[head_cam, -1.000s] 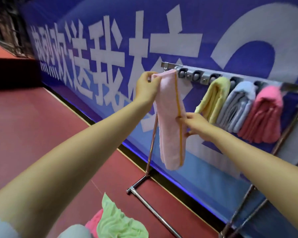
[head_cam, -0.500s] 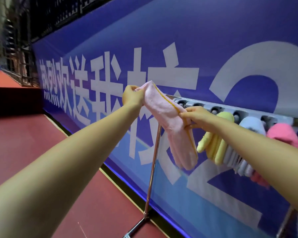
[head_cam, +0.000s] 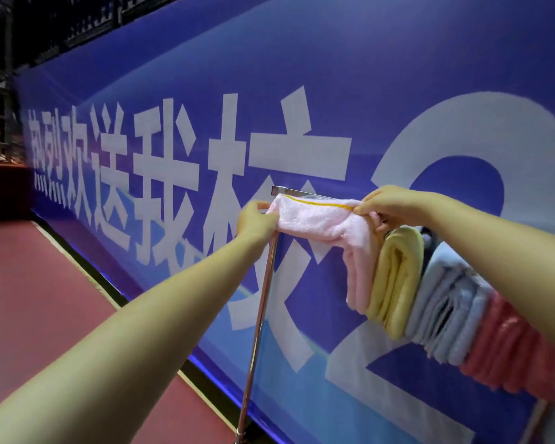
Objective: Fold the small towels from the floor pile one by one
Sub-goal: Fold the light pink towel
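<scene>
Here, a folded pale pink towel (head_cam: 321, 219) with a yellow-stitched edge is being held across the top bar of a metal rack (head_cam: 263, 302), one end being pinched by the left hand (head_cam: 257, 219) and the other by the right hand (head_cam: 388, 205). The fingers of both hands are curled round the cloth, closed on it. The far part of the towel is hanging down just beside a yellow towel (head_cam: 398, 280), which is touching a light blue towel (head_cam: 452, 306), with a darker pink towel (head_cam: 513, 347) beyond it.

The towel is judged to be light, soft and limp: it is sagging wherever it is not being supported, so it is best taken by its ends or along the stitched edge, where the layers are being kept together. Nothing fragile or slippery is being handled.

No true container is being shown; the rack is serving as the holder, four towels draped on its bar. The floor pile is out of view.
</scene>
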`<state>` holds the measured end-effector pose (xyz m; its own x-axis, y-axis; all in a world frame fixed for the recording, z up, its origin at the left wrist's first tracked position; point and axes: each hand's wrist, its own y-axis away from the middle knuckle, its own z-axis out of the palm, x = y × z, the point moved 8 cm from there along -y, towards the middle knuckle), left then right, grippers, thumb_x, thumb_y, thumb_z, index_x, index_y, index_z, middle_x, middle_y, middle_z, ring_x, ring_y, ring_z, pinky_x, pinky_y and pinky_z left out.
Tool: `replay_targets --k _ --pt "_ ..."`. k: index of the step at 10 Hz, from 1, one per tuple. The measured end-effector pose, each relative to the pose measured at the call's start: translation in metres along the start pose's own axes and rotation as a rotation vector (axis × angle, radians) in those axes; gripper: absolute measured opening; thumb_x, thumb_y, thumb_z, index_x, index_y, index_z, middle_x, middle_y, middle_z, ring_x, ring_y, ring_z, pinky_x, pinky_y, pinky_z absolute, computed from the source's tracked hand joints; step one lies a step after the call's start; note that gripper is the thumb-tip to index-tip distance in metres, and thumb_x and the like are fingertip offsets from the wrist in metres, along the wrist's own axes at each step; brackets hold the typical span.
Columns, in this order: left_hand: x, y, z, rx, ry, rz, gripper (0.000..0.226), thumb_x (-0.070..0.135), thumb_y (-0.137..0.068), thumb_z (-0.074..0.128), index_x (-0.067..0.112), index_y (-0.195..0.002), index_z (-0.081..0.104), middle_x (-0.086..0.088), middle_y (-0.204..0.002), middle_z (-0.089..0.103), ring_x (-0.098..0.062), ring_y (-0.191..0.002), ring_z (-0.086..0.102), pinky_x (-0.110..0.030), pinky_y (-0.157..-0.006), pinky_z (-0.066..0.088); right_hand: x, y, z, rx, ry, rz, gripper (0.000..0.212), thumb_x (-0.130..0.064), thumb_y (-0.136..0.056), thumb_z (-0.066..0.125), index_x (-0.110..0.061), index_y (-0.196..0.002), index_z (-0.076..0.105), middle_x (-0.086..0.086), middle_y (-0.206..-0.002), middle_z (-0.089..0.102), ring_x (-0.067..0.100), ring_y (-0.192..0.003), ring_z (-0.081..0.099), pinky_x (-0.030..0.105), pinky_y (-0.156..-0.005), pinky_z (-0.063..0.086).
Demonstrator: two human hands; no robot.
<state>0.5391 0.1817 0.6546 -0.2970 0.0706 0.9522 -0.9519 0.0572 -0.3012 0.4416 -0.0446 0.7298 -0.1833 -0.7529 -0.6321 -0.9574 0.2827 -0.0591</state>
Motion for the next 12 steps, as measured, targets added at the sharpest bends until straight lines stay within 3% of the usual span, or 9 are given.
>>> replay_targets --k 2,4,6,7,8,9,10,11,12 --pt "-0.031 0.003 0.048 -0.099 0.109 -0.086 0.016 0.008 -0.094 0.053 0.014 -0.109 0.055 -0.007 -0.106 0.061 -0.022 -0.095 0.063 -0.026 -0.066 0.058 0.024 -0.015 -0.025 0.137 0.030 0.062 0.013 -0.025 -0.086 0.061 -0.012 -0.088 0.059 0.008 -0.076 0.048 0.018 -0.070 0.046 0.024 -0.055 0.041" --pt "-0.068 0.005 0.078 -0.266 0.033 -0.303 0.024 0.010 -0.098 0.039 0.019 -0.108 0.059 -0.012 -0.085 0.052 -0.017 -0.065 0.048 -0.021 -0.052 0.037 0.034 -0.024 -0.024 0.238 0.218 0.116 0.038 -0.040 -0.084 0.064 -0.015 -0.060 0.047 0.002 -0.058 0.045 0.019 -0.052 0.040 0.025 -0.051 0.034" --pt "-0.104 0.008 0.088 -0.219 0.184 -0.350 0.029 0.020 -0.099 0.046 0.023 -0.120 0.066 -0.006 -0.085 0.057 -0.011 -0.056 0.047 -0.015 -0.043 0.037 0.023 -0.035 -0.016 0.255 0.217 0.018 0.035 -0.043 -0.082 0.068 -0.008 -0.088 0.071 0.005 -0.076 0.060 0.019 -0.067 0.052 0.026 -0.061 0.045" --pt "-0.110 0.013 0.097 -0.242 0.192 -0.328 0.031 0.015 -0.098 0.043 0.020 -0.121 0.064 -0.003 -0.081 0.055 -0.009 -0.054 0.044 -0.014 -0.041 0.036 0.014 -0.035 -0.017 0.322 0.331 -0.105 0.019 -0.033 -0.085 0.066 -0.015 -0.087 0.070 0.005 -0.083 0.062 0.019 -0.076 0.054 0.025 -0.058 0.042" --pt "-0.119 0.028 0.111 -0.317 0.139 -0.374 0.031 0.015 -0.098 0.043 0.017 -0.118 0.066 -0.003 -0.072 0.053 -0.010 -0.050 0.044 -0.015 -0.042 0.034 0.006 -0.028 -0.021 0.434 0.466 -0.228 0.005 -0.027 -0.083 0.065 -0.022 -0.082 0.064 0.004 -0.087 0.058 0.021 -0.081 0.055 0.025 -0.054 0.036" --pt "-0.121 0.044 0.126 -0.476 0.034 -0.368 0.034 0.002 -0.091 0.040 0.016 -0.106 0.067 -0.004 -0.075 0.052 -0.012 -0.062 0.047 -0.016 -0.048 0.038 0.010 -0.023 -0.018 0.391 0.414 -0.229 0.013 -0.027 -0.087 0.062 -0.017 -0.090 0.070 0.002 -0.089 0.065 0.020 -0.083 0.060 0.025 -0.058 0.042" --pt "-0.103 0.040 0.128 -0.467 -0.080 -0.195 0.030 0.007 -0.090 0.049 0.019 -0.110 0.068 0.005 -0.110 0.062 -0.012 -0.097 0.055 -0.021 -0.074 0.044 0.011 -0.017 -0.010 0.321 0.413 -0.253 0.025 -0.027 -0.093 0.051 -0.014 -0.098 0.072 0.003 -0.097 0.068 0.021 -0.090 0.061 0.028 -0.068 0.049" --pt "-0.066 0.043 0.133 -0.466 0.126 -0.121 0.018 0.029 -0.096 0.052 0.026 -0.096 0.070 0.010 -0.095 0.070 -0.008 -0.087 0.065 -0.021 -0.070 0.052 0.015 -0.015 -0.008 0.252 0.383 -0.254 0.029 -0.032 -0.093 0.048 -0.018 -0.097 0.073 0.004 -0.100 0.069 0.020 -0.093 0.062 0.033 -0.079 0.050" --pt "-0.046 0.051 0.150 -0.575 0.296 -0.176 0.025 0.046 -0.097 0.050 0.026 -0.096 0.064 0.001 -0.099 0.069 -0.017 -0.088 0.066 -0.035 -0.081 0.057 0.017 -0.013 -0.007 0.208 0.348 -0.268 0.027 -0.033 -0.092 0.049 -0.024 -0.103 0.072 -0.002 -0.103 0.069 0.016 -0.097 0.061 0.030 -0.084 0.050"
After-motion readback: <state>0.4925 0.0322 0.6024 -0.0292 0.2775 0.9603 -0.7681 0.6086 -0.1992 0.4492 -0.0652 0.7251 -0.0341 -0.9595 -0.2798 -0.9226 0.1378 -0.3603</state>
